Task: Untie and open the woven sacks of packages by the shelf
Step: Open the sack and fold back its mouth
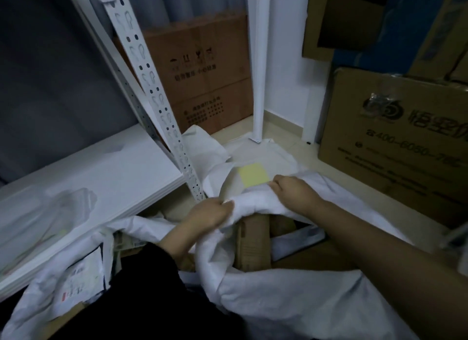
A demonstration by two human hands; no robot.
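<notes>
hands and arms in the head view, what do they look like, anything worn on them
Both are a person's bare hands, with no gloves, rings or watch visible. The left hand comes out of a loose black sleeve that ends at the wrist. The right hand has no sleeve in view: its forearm is uncovered right to the frame edge. The dim light hides finer detail such as the nails.

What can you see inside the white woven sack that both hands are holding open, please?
Inside the white woven sack a brown cardboard box shows through the mouth. Sack fabric covers whatever lies deeper and to the sides.
</notes>
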